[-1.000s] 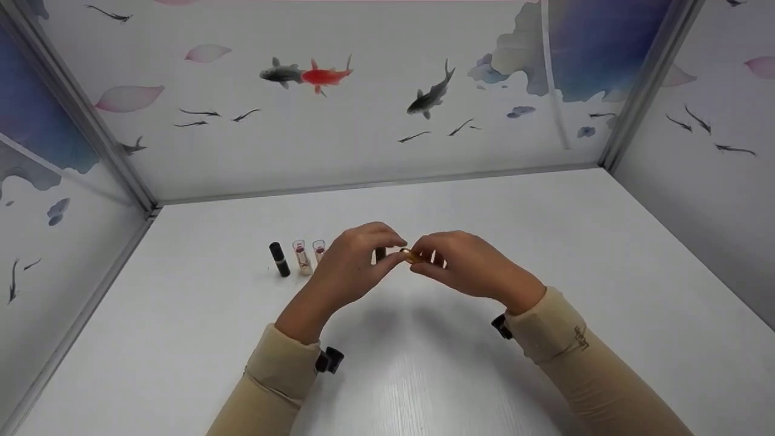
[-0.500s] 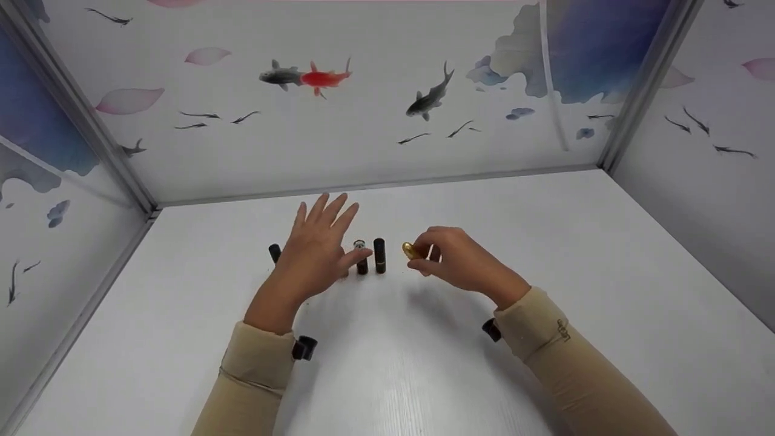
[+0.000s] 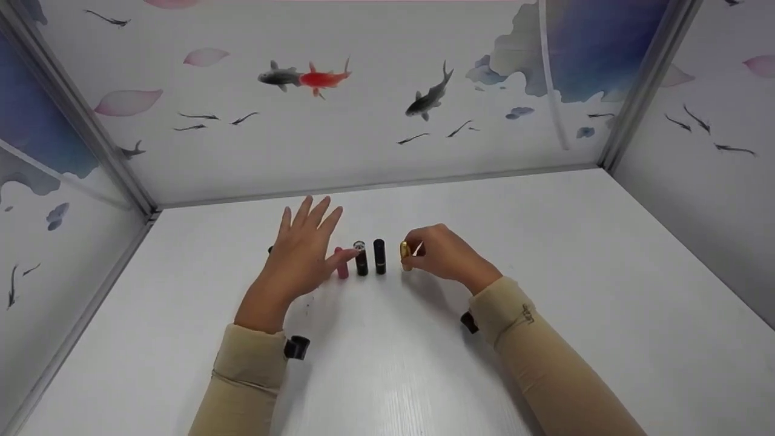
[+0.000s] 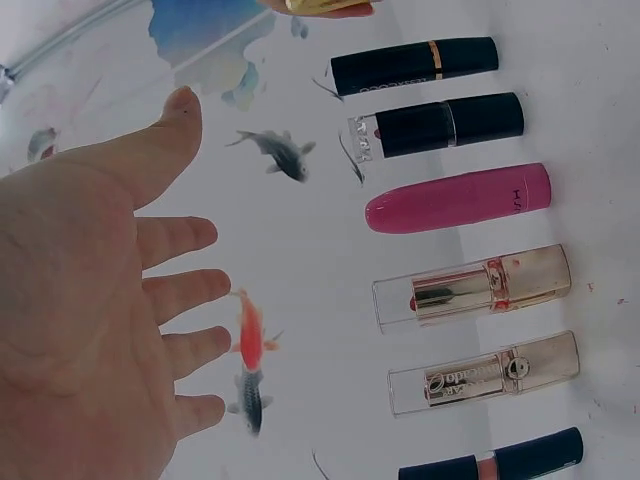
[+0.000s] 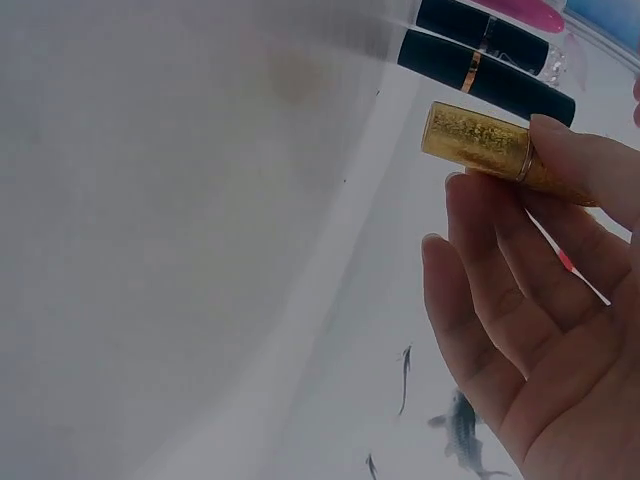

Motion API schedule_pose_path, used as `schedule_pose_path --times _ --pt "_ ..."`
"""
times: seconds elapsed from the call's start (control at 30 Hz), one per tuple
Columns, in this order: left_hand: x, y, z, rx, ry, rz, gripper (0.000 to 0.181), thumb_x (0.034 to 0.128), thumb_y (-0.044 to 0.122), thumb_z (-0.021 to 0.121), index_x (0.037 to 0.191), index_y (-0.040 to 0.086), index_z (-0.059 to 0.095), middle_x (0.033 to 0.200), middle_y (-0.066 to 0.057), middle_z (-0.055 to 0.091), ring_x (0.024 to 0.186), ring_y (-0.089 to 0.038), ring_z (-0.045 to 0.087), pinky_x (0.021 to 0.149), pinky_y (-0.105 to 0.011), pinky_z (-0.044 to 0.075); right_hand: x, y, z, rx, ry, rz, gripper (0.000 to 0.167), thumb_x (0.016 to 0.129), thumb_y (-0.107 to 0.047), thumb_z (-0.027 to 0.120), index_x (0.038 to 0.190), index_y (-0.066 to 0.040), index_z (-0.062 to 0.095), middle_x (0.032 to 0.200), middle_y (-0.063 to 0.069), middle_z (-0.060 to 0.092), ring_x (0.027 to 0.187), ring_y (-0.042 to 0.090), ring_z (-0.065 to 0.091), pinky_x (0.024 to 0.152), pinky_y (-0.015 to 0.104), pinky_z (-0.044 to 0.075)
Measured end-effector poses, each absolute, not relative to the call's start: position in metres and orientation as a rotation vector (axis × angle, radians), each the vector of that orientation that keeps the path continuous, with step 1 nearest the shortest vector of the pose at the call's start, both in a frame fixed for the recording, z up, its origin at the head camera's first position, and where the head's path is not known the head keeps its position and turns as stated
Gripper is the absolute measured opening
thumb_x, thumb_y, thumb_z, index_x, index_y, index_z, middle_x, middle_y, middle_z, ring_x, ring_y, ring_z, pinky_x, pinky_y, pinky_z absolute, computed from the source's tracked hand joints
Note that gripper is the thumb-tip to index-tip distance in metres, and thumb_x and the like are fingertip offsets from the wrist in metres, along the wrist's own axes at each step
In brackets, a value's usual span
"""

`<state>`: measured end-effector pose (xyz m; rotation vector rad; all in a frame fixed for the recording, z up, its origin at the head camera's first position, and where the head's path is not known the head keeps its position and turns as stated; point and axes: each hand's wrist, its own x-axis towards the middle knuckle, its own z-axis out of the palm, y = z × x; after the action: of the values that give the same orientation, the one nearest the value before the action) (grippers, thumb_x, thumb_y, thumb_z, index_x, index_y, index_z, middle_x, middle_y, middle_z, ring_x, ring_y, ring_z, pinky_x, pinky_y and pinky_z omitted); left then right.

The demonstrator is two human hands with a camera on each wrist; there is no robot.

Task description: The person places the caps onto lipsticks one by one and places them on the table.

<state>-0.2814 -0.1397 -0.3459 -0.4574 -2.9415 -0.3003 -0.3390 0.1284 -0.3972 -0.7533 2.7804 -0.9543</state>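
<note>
Upright at the right end of a row of lipsticks is a gold lipstick tube point(image 3: 405, 257). My right hand point(image 3: 445, 254) pinches its upper part between thumb and fingers; whether its base touches the table I cannot tell. My left hand point(image 3: 293, 251) is held with fingers spread, gripping nothing, and hides part of the row in the head view. The left wrist view shows a black lipstick with a gold band point(image 4: 415, 66), a black one with a clear end point(image 4: 440, 125), a pink one point(image 4: 460, 197), two clear-capped ones point(image 4: 535, 272) and a dark one point(image 4: 540, 452).
The white table point(image 3: 387, 363) carries the standing row. Small dark specks lie in front of it, near the left hand. Printed panels with fish point(image 3: 324, 77) wall in the back and both sides, joined by metal corner posts point(image 3: 654, 85).
The left hand has let go near the gold tube, moved left and spread its fingers. The right hand has shifted left, turning the gold tube upright beside the row.
</note>
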Motion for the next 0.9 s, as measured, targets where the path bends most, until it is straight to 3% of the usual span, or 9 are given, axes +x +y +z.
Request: schedule_pose_path --times 0.67,0.9 --pt "-0.285 -0.155 -0.355 -0.422 -3.024 -0.316 0.090 0.1020 0.052 0.069 0.170 0.011 0.027 0.177 -0.016 0.017 0.164 -0.041 0.006 0.129 -0.064 -0.001 -0.348 0.115 -0.403 -0.680 2.763 -0.877 0.011 0.094 -0.013 0.082 0.105 -0.012 0.078 0.102 0.001 0.074 0.094 0.018 0.067 0.088 0.039 0.056" --pt "-0.284 -0.158 -0.354 -0.429 -3.033 -0.342 0.089 0.1021 0.050 0.070 0.169 0.010 0.027 0.177 -0.016 0.017 0.164 -0.041 0.005 0.129 -0.064 -0.001 -0.345 0.129 -0.403 -0.661 2.745 -0.905 0.038 0.097 -0.022 0.081 0.130 -0.007 0.072 0.115 0.006 0.074 0.106 0.022 0.070 0.095 0.043 0.058"
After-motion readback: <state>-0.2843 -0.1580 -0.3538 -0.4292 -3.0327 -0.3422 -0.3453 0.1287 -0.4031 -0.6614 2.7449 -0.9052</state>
